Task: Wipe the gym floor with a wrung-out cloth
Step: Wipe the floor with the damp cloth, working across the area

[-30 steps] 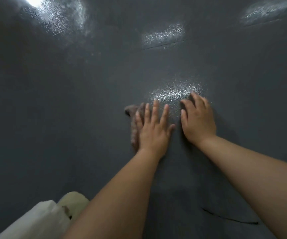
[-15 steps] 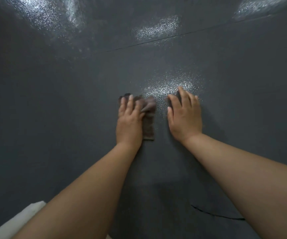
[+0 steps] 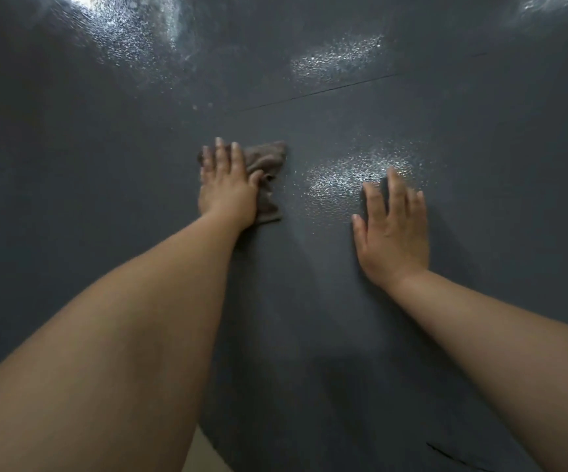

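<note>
**mat_rat:** What's going on over on the gym floor (image 3: 105, 199) right now?

**benchside_bo:** Someone's leaning down on both arms. The left hand (image 3: 227, 189) is lying flat on a brownish cloth (image 3: 267, 165), fingers straight and together, pressing it onto the dark floor. The thumb is tucking into the folds on the cloth's right side, so I'd say pressing more than gripping. The cloth is bunched up, sticking out past the fingertips and down beside the wrist.

**mat_rat:** And the other hand?

**benchside_bo:** The right hand (image 3: 391, 233) is resting palm-down straight on the floor, fingers spread and relaxed, holding nothing. It's sitting well apart from the cloth, with bare floor between them.

**mat_rat:** Anything around them getting in the way?

**benchside_bo:** Just floor stuff. A shiny speckled patch of light (image 3: 357, 172) is glinting right by the right hand's fingertips, and more glare is showing farther off. A thin seam line (image 3: 320, 93) is running across beyond the cloth. Something pale (image 3: 204, 454) is peeking out under the left forearm, can't tell what.
</note>
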Action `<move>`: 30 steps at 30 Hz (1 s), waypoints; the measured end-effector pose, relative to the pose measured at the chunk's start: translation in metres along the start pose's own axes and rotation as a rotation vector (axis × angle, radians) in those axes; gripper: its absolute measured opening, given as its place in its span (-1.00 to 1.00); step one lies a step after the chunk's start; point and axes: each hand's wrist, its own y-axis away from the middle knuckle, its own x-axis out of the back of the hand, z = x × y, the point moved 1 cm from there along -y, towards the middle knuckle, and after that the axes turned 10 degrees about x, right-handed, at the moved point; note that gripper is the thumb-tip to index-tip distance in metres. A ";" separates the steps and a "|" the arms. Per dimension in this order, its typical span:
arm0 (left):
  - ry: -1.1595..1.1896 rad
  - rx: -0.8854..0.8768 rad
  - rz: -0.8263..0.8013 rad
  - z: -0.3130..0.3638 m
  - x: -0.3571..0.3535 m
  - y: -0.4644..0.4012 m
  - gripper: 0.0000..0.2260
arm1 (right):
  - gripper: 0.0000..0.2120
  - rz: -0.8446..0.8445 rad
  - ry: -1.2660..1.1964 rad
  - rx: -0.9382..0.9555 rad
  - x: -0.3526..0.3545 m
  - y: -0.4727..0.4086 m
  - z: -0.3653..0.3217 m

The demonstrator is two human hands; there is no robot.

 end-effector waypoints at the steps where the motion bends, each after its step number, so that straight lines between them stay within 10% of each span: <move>1: 0.045 0.100 -0.019 -0.018 0.001 -0.009 -0.44 | -0.51 -0.009 -0.004 0.010 -0.002 -0.002 -0.004; 8: 0.352 0.687 0.070 -0.070 -0.011 -0.011 -0.50 | -0.46 0.009 0.060 0.054 -0.020 -0.014 -0.025; 15: 0.152 -0.100 0.118 0.026 0.008 -0.034 -0.55 | -0.52 0.084 0.136 0.064 -0.030 -0.028 -0.024; 19: 0.048 -0.247 0.078 0.039 0.026 -0.070 -0.50 | -0.52 0.083 0.141 0.056 -0.031 -0.032 -0.025; 30: 0.289 0.395 0.105 -0.096 0.018 -0.086 -0.50 | -0.55 0.097 0.138 0.038 -0.029 -0.031 -0.026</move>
